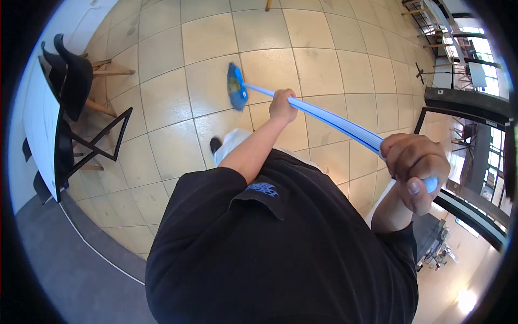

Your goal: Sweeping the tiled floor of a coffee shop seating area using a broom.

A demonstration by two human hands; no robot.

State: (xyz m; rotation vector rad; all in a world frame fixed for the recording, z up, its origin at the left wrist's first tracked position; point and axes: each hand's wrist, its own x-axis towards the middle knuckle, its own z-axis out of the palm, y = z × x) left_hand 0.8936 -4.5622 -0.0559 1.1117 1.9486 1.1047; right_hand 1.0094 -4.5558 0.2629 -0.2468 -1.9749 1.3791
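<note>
A broom [337, 123] with a blue-and-white striped handle slants across my front from upper left to lower right. Its blue head [237, 87], with bristles on the left side, is at the tiled floor. My left hand [283, 106] is closed around the lower part of the handle. Higher up, near the handle's end, my right hand [416, 166] wraps around it with the thumb toward me. A light blue tip of the handle shows just past the right fingers.
Beige floor tiles [213, 35] spread ahead. At left stand a white-topped table [40, 124] with a black metal leg [102, 144] and dark chairs [78, 75] on wooden legs. A black-framed glass partition [458, 116] is at right. More tables and chairs [437, 27] stand at far right.
</note>
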